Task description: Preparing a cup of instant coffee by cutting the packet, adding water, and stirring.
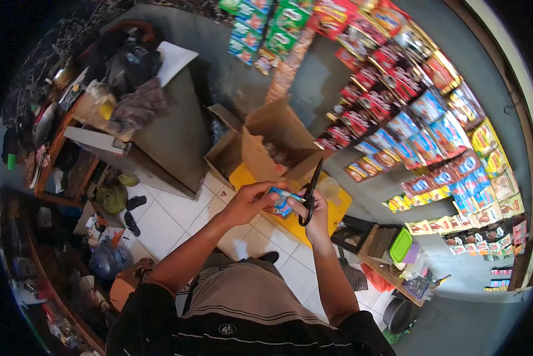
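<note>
Held in front of my body, a blue printed sachet pack (pixel 283 204) is pinched between the thumb and fingers of my left hand (pixel 248 202). My right hand (pixel 316 213) grips a pair of black-handled scissors (pixel 314 180), whose blades point away from me. The thumb of that hand also rests against the right end of the pack. Whether the pack is one sachet or several folded together, I cannot tell. Beneath both hands is a yellow plastic surface (pixel 344 200), with an open cardboard box (pixel 260 153) just beyond them.
Strips of hanging sachets (pixel 395 84) cover the wall at the right. A grey cabinet (pixel 173 142) stands left of the box. Black sandals (pixel 133 222) lie on the white tiled floor (pixel 171 218). A wooden shelf (pixel 395 285) with containers is at lower right.
</note>
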Demonstrator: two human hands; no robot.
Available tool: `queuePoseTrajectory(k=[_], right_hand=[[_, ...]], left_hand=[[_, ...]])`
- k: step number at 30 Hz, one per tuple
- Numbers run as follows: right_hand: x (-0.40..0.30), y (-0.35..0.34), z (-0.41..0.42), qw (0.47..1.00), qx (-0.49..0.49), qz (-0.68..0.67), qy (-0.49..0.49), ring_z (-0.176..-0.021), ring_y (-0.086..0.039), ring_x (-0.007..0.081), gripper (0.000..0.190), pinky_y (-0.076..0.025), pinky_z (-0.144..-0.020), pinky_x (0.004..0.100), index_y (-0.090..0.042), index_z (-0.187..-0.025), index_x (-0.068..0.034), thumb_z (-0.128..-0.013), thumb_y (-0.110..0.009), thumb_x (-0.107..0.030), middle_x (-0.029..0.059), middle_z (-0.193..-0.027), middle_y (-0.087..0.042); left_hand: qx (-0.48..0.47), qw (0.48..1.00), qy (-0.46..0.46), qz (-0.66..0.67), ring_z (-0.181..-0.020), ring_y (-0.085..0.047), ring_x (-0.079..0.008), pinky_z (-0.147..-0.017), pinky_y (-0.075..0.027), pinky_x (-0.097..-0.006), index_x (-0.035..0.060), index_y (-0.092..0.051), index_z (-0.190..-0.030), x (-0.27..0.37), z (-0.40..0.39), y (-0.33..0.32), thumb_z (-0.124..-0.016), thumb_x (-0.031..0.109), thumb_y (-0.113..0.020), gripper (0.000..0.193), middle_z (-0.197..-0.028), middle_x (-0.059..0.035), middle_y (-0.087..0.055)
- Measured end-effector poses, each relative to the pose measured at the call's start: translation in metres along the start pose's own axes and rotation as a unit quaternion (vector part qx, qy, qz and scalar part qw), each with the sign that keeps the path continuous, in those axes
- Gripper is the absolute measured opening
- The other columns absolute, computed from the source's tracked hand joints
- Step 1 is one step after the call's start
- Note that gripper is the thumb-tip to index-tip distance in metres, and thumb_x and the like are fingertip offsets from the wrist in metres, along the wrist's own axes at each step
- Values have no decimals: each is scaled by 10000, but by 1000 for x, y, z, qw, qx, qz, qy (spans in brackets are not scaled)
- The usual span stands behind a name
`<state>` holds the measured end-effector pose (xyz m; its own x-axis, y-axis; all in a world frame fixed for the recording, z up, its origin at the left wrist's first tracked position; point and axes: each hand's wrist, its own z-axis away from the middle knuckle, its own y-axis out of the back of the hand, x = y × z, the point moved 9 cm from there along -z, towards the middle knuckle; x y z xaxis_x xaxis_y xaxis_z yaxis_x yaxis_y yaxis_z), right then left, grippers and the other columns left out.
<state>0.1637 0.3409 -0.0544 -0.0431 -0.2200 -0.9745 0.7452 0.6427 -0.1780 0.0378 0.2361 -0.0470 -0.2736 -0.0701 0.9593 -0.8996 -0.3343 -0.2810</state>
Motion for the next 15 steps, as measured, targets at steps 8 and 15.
queuePoseTrajectory(k=[8,15], right_hand=[[17,-212,3,991,-102,-68,53,-788,-664,132,300,-514,-682,255,-588,-963,-37,-760,-804,7,78,-895,-689],[47,-370,11,967,-254,7,-10,-683,-608,87,306,-463,-591,233,-589,-947,-49,-756,-827,-62,32,-789,-666]], left_hand=[[72,978,-85,-175,-925,-616,-135,-850,-501,-284,-2,-637,-1240,78,114,183,-1014,238,-540,344,-1094,-85,-697],[231,925,-133,-272,-984,-657,-216,-856,-505,-339,-18,-682,-1144,135,235,287,-1008,234,-531,324,-1091,-153,-704]])
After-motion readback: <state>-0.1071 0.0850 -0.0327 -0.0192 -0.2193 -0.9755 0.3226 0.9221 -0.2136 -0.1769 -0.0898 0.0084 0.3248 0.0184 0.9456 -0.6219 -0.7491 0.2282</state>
